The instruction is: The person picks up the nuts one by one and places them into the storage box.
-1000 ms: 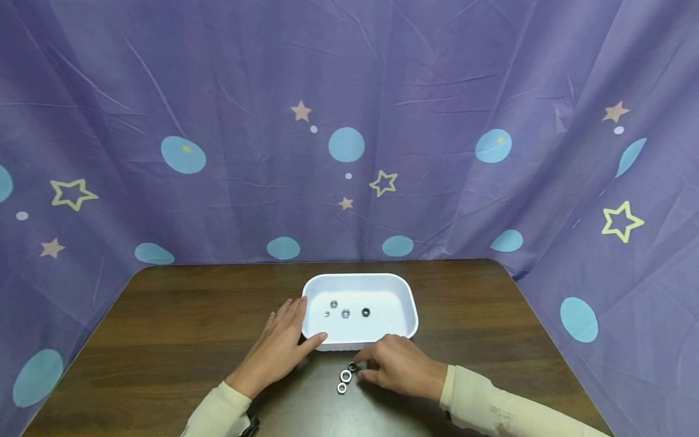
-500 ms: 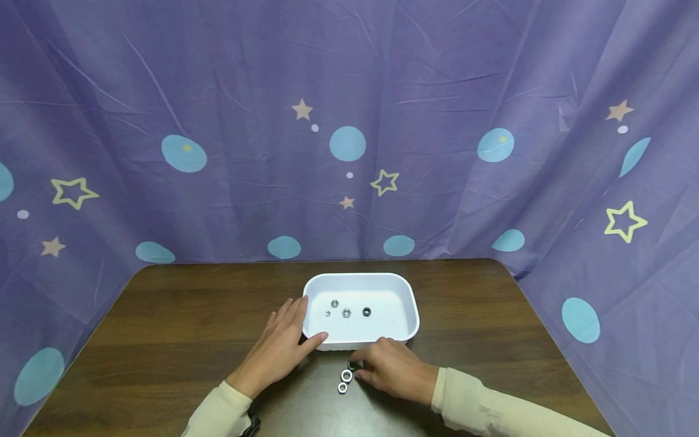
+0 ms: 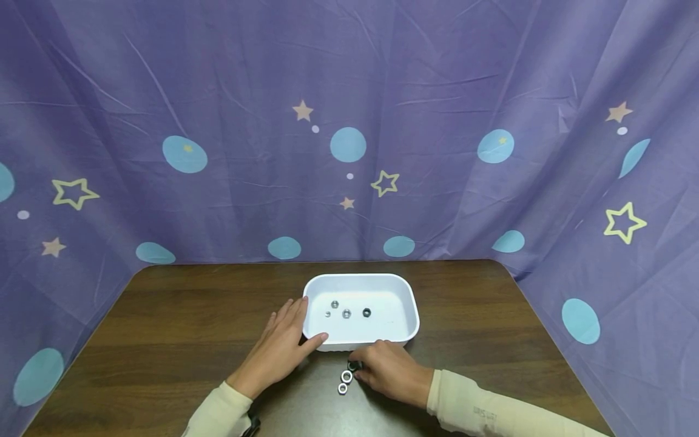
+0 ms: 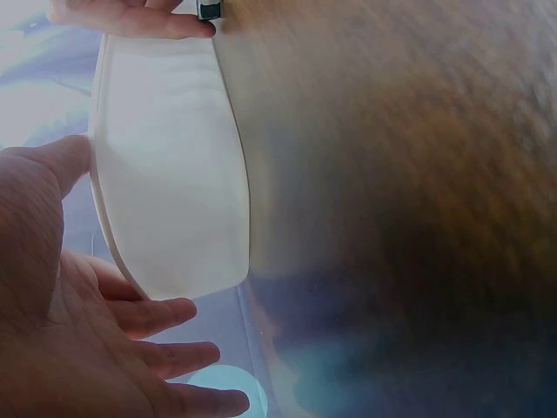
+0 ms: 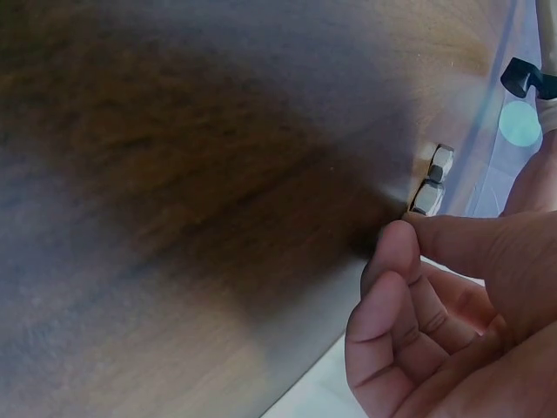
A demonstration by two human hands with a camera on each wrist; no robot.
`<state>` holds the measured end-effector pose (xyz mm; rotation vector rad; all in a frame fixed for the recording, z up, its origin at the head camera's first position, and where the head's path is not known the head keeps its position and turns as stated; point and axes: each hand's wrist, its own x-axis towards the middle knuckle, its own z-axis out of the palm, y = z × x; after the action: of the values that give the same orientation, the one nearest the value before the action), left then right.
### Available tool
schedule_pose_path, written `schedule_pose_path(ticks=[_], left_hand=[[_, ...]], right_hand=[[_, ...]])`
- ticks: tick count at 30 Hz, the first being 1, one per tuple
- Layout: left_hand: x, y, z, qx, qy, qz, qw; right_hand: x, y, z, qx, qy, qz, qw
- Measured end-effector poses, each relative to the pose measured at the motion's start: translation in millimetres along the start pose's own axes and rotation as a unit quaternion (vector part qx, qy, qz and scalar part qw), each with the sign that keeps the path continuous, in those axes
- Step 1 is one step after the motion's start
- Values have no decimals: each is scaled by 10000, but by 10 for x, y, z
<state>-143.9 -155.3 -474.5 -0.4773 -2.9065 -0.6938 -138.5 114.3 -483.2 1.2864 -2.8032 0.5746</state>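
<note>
My right hand (image 3: 390, 367) is in front of the white tray (image 3: 382, 337), pinching a black nut (image 3: 355, 366) between thumb and index finger. In the left wrist view that dark nut (image 4: 209, 10) shows at the fingertips. Two silver nuts, the larger nut (image 3: 346, 377) and the smaller nut (image 3: 342, 389), lie in a line just toward me from it. My left hand (image 3: 278, 349) rests against the tray's left end, its thumb at the near rim and the other fingers spread out straight along the side.
Inside the tray lie a black nut (image 3: 367, 312), two silver nuts, one of them a nut (image 3: 335, 304) farther back, and a tiny silver piece (image 3: 327, 314). The brown wooden table (image 3: 207, 328) ends at a purple curtain (image 3: 246, 152) behind.
My right hand has shifted slightly left, and its thumb and index finger have closed on the black nut. The left hand and the tray have stayed in place.
</note>
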Motion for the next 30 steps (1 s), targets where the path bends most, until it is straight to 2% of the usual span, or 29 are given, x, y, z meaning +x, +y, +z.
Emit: schedule_pose_path(ticks=[15, 30], left_hand=[[6, 0, -3, -1, -88, -41, 10000], [8, 2, -5, 1, -95, -46, 9999]], right_hand=[[-6, 10, 36, -137, 116, 40, 9998], [-55, -9, 22, -389, 384, -181, 9983]])
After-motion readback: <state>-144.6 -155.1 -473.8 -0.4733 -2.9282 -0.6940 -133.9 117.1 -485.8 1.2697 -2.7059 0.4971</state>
